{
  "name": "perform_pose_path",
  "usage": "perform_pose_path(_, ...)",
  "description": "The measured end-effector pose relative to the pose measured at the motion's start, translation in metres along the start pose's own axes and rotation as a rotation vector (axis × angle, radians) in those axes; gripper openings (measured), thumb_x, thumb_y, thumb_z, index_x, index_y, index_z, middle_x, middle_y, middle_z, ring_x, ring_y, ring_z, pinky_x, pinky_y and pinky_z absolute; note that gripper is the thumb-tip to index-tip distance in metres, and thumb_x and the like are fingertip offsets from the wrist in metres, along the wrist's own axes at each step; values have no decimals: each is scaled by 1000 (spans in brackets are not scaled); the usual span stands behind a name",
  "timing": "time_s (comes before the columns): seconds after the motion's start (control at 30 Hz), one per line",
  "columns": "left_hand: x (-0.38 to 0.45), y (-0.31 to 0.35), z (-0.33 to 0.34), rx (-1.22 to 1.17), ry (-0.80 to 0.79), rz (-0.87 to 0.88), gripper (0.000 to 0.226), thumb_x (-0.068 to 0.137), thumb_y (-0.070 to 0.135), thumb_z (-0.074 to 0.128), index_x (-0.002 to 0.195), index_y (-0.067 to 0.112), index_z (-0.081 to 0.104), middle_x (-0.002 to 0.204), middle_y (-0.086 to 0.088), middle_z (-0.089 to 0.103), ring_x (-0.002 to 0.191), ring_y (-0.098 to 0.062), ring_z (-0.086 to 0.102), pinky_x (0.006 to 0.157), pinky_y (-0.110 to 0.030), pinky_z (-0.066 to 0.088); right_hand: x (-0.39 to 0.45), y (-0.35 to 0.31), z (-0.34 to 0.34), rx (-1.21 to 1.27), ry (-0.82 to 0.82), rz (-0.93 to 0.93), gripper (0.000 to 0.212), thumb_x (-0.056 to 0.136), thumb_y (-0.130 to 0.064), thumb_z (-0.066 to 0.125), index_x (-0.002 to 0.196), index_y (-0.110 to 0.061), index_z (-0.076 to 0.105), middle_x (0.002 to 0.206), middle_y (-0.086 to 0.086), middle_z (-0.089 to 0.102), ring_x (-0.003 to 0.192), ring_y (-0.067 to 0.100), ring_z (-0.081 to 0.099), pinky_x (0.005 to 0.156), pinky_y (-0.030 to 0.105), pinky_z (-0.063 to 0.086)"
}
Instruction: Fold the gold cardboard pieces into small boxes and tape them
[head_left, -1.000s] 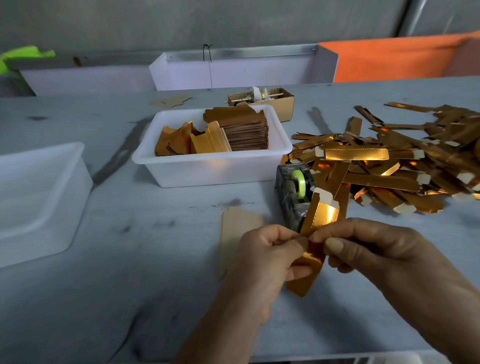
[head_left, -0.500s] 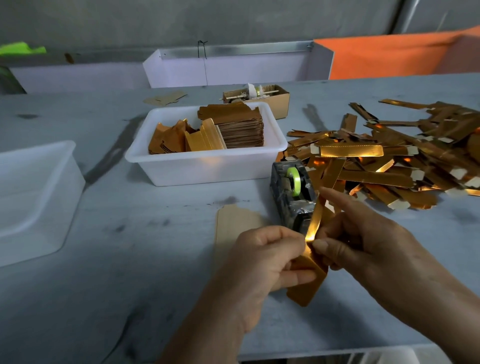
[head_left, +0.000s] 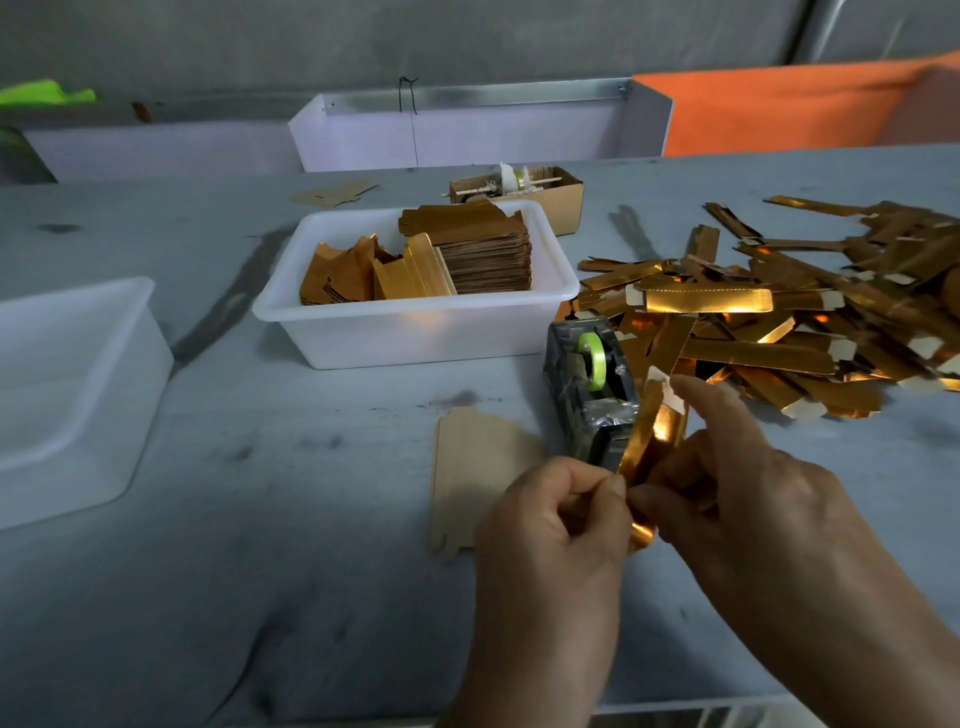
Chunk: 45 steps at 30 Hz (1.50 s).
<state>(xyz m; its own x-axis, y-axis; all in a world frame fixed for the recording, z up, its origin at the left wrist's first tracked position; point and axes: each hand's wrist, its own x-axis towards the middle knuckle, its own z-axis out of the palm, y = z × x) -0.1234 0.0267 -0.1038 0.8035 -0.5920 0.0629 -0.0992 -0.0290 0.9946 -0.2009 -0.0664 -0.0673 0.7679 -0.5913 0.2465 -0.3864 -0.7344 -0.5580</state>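
Both hands meet low on the grey table (head_left: 311, 597), just right of centre. The left hand (head_left: 556, 525) is curled, thumb and forefinger pinching the lower end of a gold cardboard piece (head_left: 647, 441); the right hand (head_left: 753, 499) grips the same strip from the other side, its forefinger stretched up along the white tab at the top. The strip stands nearly upright between them, partly folded, its bottom hidden behind the knuckles.

Right behind the strip, at twelve o'clock from the hands, sits a tape dispenser (head_left: 589, 389) with a green roll, and the strip overlaps its front end. At nine o'clock from the hands a flat brown cardboard blank (head_left: 467, 467) lies on the table, its right edge covered by the left hand. At two o'clock spreads a loose pile of gold strips (head_left: 779, 322). At eleven o'clock a white bin (head_left: 415, 338) holds stacked blanks and folded gold pieces; behind it stands a small brown carton (head_left: 550, 200). Far out at nine o'clock is another white tub (head_left: 72, 395).
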Motion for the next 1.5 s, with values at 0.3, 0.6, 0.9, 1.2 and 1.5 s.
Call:
perform_pose_path(0.3, -10, 4, -5, 73, 80, 196, 6, 83, 25, 64, 77, 26, 66, 76, 7, 71, 71, -4, 69, 63, -14, 53, -6, 10, -2, -15, -42, 78, 61, 57, -70, 42, 109, -40, 51, 56, -3, 57, 52, 1, 57, 40, 15, 38)
perform_pose_path(0.6, -8, 3, -14, -77, -31, -142, 7, 87, 18, 65, 81, 19, 68, 70, 5, 72, 63, -13, 71, 55, -17, 53, -6, 7, 14, 683, -142, 261, 21, 59, -39, 64, 80, -35, 69, 75, 3, 67, 71, 8, 63, 63, 12, 49)
perform_pose_path(0.9, 8, -13, -38, 145, -19, -130, 15, 87, 32, 65, 99, 29, 57, 78, 3, 73, 72, -11, 70, 55, -35, 56, 8, 21, 6, 763, -239, 370, 22, 66, -37, 54, 82, -38, 69, 85, -10, 71, 79, 9, 66, 69, 22, 44)
perform_pose_path(1.2, 55, -35, -50, 1290, 75, -131, 59, 83, 62, 54, 116, 14, 43, 115, -6, 46, 110, -22, 41, 86, -32, 40, 104, 97, -29, 515, 340, 644, 37, 91, -43, 52, 121, -22, 55, 114, 5, 61, 100, 24, 58, 77, 41, 50)
perform_pose_path(1.5, 80, -41, -72, 798, 80, -310, 30, 77, 32, 75, 86, 17, 51, 81, 4, 57, 71, -11, 53, 55, -25, 35, 38, 63, 9, 369, 386, 326, 39, 91, -28, 53, 130, -28, 46, 136, 2, 48, 116, 17, 49, 90, 37, 46)
